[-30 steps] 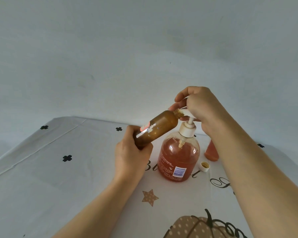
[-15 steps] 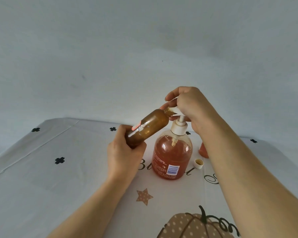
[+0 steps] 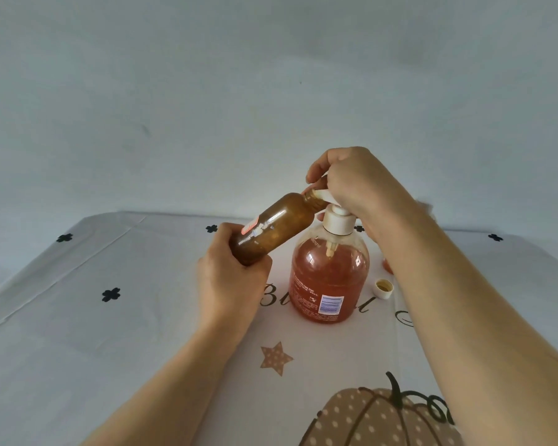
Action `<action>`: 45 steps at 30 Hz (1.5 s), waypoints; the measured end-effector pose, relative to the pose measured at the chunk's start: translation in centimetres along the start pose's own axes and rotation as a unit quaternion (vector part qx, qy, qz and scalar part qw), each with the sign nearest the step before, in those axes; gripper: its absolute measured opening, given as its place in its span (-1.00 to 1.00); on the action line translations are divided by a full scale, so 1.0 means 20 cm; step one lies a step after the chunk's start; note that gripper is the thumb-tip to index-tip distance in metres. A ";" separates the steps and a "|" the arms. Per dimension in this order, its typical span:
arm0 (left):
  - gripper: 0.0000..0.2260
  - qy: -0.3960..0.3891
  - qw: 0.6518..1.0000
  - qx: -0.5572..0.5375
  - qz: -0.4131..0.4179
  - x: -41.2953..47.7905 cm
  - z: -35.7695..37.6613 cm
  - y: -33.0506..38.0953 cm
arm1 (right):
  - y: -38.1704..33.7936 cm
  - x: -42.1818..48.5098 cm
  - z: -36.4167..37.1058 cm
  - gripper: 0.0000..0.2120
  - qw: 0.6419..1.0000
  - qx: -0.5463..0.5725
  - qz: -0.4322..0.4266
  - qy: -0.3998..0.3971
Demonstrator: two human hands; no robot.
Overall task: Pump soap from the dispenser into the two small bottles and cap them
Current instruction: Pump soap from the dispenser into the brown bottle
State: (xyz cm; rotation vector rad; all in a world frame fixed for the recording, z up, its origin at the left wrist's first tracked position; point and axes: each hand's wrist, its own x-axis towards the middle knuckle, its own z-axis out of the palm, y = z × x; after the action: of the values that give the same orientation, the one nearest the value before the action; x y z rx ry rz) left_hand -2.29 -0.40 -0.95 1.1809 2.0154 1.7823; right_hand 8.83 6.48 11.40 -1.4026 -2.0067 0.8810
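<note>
Now, dispenser: round clear plastic, mostly full of orange soap, white pump, upright at centre.
Small bottle: smooth amber cylinder, tilted, mouth at the spout, left of dispenser.
Left hand: fingers wrapped round its base.
Right hand: fingers curled over the pump head.
Cap: white, upturned, right of dispenser.
</note>
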 end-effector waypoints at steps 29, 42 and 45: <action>-0.73 -0.005 1.000 -0.013 0.023 -0.02 -0.01 0.02 | -0.08 -0.01 -0.06 -0.67 0.999 -0.004 0.044 -0.026; -0.72 -0.003 1.000 0.016 -0.012 -0.01 -0.01 -0.01 | -0.01 0.00 0.01 -0.70 0.999 0.013 0.034 0.007; -0.71 0.002 1.000 0.026 -0.013 -0.01 -0.01 0.00 | -0.01 -0.01 0.00 -0.78 1.000 0.004 0.024 0.006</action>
State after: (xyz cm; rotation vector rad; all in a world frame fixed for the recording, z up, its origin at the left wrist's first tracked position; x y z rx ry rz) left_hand -2.26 -0.73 -0.91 1.1601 2.0815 1.7328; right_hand 8.72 6.24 11.53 -1.4546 -1.9643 0.8983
